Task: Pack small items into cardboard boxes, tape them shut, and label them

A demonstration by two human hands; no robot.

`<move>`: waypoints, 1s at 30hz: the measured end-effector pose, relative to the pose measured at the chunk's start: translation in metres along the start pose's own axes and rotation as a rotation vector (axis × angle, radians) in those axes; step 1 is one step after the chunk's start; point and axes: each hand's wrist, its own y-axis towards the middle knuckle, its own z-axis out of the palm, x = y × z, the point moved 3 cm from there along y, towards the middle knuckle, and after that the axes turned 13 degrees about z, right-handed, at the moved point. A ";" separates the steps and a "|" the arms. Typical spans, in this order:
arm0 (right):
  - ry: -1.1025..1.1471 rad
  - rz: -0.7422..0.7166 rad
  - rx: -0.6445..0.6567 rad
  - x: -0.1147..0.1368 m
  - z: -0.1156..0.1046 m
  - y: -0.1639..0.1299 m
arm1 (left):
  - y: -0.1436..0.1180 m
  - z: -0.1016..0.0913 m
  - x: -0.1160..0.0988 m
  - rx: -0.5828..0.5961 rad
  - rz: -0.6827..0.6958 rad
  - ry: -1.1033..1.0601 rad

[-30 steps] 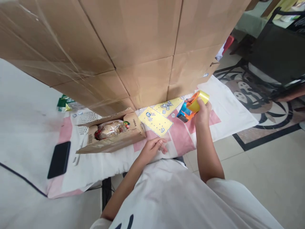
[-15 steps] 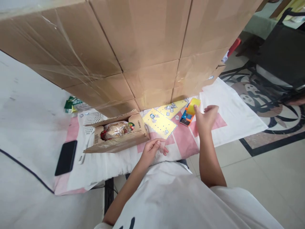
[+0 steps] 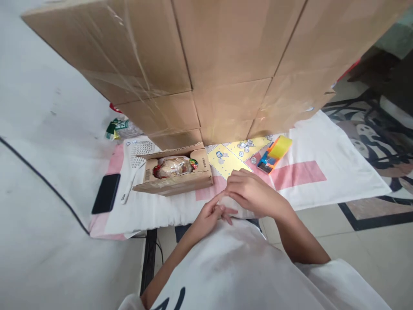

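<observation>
Hands meet at the near edge of the white cloth (image 3: pixel 322 142): right hand (image 3: pixel 254 193) curls loosely over the left hand (image 3: pixel 211 213), whose fingers pinch together, holding nothing I can make out. Tape dispenser (image 3: pixel 275 153) lies free, far right of them.

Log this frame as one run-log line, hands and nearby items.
left hand: fingers touching right hand | right hand: over cloth edge, empty | tape dispenser: lying on cloth, untouched | open carton: left of hands
</observation>
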 end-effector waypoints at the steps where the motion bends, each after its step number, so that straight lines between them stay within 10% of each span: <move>1: 0.040 -0.021 -0.043 0.006 -0.013 0.005 | -0.007 -0.007 0.005 -0.037 -0.017 0.027; 5: 0.453 -0.069 -0.116 0.019 -0.067 0.022 | -0.039 -0.050 -0.010 -0.263 0.208 0.572; 10: 0.865 -0.251 0.504 0.028 -0.081 0.070 | -0.053 -0.088 -0.068 -0.502 0.718 1.292; 18: 0.555 0.046 0.303 0.041 -0.026 0.169 | -0.019 -0.102 -0.080 -0.373 0.643 1.436; 26: 1.105 -0.276 0.631 0.031 -0.032 0.156 | -0.024 -0.102 -0.079 -0.484 0.733 1.539; 30: 0.708 -0.178 0.737 0.036 -0.015 0.158 | -0.022 -0.102 -0.101 -0.418 0.658 1.557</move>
